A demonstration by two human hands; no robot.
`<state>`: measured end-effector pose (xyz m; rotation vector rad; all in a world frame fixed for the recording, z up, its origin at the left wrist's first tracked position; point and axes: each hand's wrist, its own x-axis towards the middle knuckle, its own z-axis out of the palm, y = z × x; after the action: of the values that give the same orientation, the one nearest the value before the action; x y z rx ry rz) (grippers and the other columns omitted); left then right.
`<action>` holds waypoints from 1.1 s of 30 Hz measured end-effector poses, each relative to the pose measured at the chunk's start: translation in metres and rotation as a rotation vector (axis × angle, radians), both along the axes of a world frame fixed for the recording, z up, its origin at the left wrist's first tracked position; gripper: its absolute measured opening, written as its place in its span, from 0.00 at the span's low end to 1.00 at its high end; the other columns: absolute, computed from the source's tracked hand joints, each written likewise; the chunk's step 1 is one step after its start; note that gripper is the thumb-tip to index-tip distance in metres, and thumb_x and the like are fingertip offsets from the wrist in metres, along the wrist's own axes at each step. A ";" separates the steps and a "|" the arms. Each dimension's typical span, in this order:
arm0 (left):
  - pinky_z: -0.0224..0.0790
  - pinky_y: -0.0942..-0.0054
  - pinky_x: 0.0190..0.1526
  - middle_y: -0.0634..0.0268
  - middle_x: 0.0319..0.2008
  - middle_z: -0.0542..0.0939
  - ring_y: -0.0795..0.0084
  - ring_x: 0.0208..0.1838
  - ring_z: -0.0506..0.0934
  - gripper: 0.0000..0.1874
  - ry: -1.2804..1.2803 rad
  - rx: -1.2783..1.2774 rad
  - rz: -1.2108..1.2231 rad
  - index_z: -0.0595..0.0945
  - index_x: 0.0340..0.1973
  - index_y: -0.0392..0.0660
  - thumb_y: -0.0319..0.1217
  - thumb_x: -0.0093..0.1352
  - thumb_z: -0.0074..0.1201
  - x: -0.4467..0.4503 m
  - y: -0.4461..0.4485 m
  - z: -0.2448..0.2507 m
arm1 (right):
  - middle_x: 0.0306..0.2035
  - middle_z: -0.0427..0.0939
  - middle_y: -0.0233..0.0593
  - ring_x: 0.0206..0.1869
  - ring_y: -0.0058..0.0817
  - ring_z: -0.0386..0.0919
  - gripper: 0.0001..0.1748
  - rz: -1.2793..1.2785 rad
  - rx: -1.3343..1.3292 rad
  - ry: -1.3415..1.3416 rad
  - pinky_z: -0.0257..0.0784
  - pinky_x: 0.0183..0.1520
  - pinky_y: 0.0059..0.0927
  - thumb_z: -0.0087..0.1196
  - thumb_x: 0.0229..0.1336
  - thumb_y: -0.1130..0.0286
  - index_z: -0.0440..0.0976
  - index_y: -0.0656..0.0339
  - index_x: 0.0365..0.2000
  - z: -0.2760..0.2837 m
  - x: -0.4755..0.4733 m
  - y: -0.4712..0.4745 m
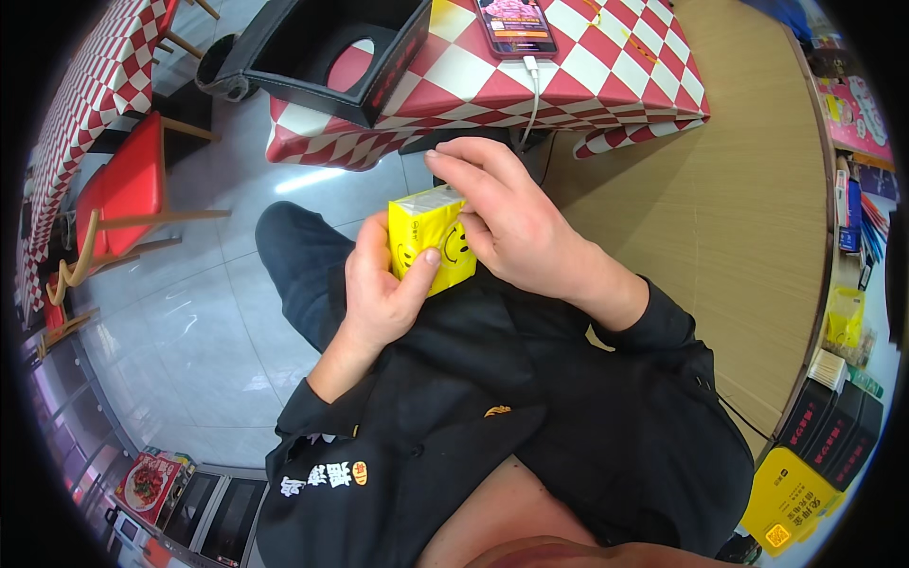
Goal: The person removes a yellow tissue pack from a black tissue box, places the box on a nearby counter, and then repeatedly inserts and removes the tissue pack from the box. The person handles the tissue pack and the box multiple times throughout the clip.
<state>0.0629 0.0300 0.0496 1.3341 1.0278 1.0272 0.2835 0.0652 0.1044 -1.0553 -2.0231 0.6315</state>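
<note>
My left hand [387, 284] grips a yellow plastic-wrapped packet [412, 231] with printed smiley faces, thumb on its front, above my lap. The packet's top side looks whitish or clear. My right hand [508, 213] is at the packet's upper right edge, thumb and bent fingers against it, the other fingers stretched over the top. Whether the right fingertips pinch the wrapper cannot be told. Beyond the hands, a phone [515, 28] with a lit screen and a white charging cable [534, 92] lies on a red-and-white checkered tablecloth [454, 74].
A black leather-like box [305, 89] with a round hole sits at the table's left corner. A red chair [131, 184] stands at the left. A wooden panel [753, 213] curves along the right, beside a counter with black boxes [838, 426] and a yellow box [788, 497].
</note>
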 end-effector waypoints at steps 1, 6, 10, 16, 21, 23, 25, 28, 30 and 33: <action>0.80 0.69 0.53 0.54 0.48 0.89 0.69 0.47 0.87 0.23 0.013 0.020 0.002 0.77 0.61 0.33 0.31 0.76 0.67 0.000 0.000 -0.001 | 0.66 0.73 0.54 0.63 0.48 0.81 0.39 0.005 0.018 -0.010 0.84 0.58 0.38 0.58 0.55 0.97 0.74 0.69 0.68 0.000 0.000 0.001; 0.80 0.69 0.51 0.54 0.47 0.89 0.69 0.46 0.87 0.22 0.058 0.032 0.001 0.77 0.61 0.33 0.30 0.77 0.66 -0.001 0.002 0.003 | 0.61 0.74 0.52 0.58 0.49 0.81 0.37 0.010 0.031 0.016 0.82 0.59 0.39 0.57 0.54 0.98 0.76 0.69 0.65 -0.005 -0.004 0.000; 0.81 0.69 0.50 0.54 0.46 0.89 0.70 0.46 0.87 0.20 0.000 -0.039 0.042 0.78 0.59 0.33 0.31 0.77 0.66 0.001 0.001 0.001 | 0.59 0.74 0.56 0.59 0.51 0.81 0.32 0.026 0.011 0.002 0.81 0.63 0.41 0.62 0.57 0.93 0.77 0.72 0.64 -0.004 -0.007 -0.005; 0.80 0.71 0.50 0.56 0.46 0.89 0.73 0.46 0.86 0.19 -0.055 -0.105 0.131 0.79 0.58 0.32 0.33 0.79 0.64 0.003 0.002 0.000 | 0.58 0.73 0.53 0.57 0.49 0.81 0.33 0.032 -0.129 0.086 0.81 0.61 0.39 0.59 0.57 0.95 0.77 0.71 0.64 -0.002 -0.012 -0.019; 0.79 0.72 0.51 0.56 0.48 0.88 0.74 0.47 0.86 0.19 -0.137 -0.194 0.172 0.78 0.60 0.31 0.33 0.81 0.62 -0.002 0.004 -0.013 | 0.58 0.71 0.48 0.50 0.38 0.79 0.37 0.155 -0.387 0.164 0.79 0.54 0.33 0.57 0.55 0.94 0.76 0.65 0.66 -0.002 -0.016 -0.043; 0.80 0.72 0.51 0.56 0.49 0.88 0.74 0.47 0.86 0.20 -0.162 -0.235 0.201 0.78 0.60 0.31 0.34 0.82 0.62 -0.004 0.004 -0.015 | 0.59 0.70 0.46 0.47 0.32 0.78 0.39 0.214 -0.566 0.197 0.78 0.52 0.30 0.58 0.55 0.93 0.75 0.63 0.69 0.003 -0.012 -0.054; 0.80 0.73 0.52 0.55 0.50 0.88 0.74 0.47 0.86 0.20 -0.166 -0.283 0.216 0.78 0.61 0.30 0.34 0.83 0.61 -0.008 0.005 -0.016 | 0.60 0.68 0.41 0.44 0.25 0.75 0.42 0.269 -0.592 0.238 0.76 0.49 0.27 0.58 0.56 0.92 0.73 0.60 0.72 0.003 -0.006 -0.061; 0.79 0.74 0.53 0.55 0.51 0.89 0.74 0.48 0.87 0.21 -0.241 -0.287 0.257 0.77 0.61 0.30 0.35 0.83 0.61 -0.007 0.006 -0.018 | 0.60 0.69 0.39 0.44 0.22 0.75 0.41 0.314 -0.674 0.313 0.75 0.49 0.26 0.59 0.55 0.92 0.75 0.60 0.71 0.020 0.007 -0.066; 0.79 0.75 0.53 0.55 0.51 0.89 0.74 0.48 0.87 0.21 -0.249 -0.330 0.271 0.78 0.61 0.31 0.36 0.83 0.61 -0.010 0.007 -0.024 | 0.61 0.69 0.39 0.44 0.20 0.75 0.40 0.291 -0.676 0.346 0.75 0.48 0.25 0.58 0.56 0.91 0.75 0.61 0.70 0.029 0.014 -0.065; 0.78 0.75 0.53 0.56 0.50 0.89 0.74 0.48 0.86 0.20 -0.273 -0.372 0.243 0.78 0.60 0.32 0.36 0.83 0.61 -0.013 0.005 -0.025 | 0.62 0.70 0.38 0.44 0.17 0.75 0.39 0.146 -0.606 0.291 0.74 0.46 0.20 0.57 0.57 0.91 0.74 0.64 0.71 0.050 0.035 -0.046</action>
<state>0.0498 0.0352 0.0245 0.7582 1.1236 1.0985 0.3184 0.0193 0.1548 -1.0701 -1.6953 1.4492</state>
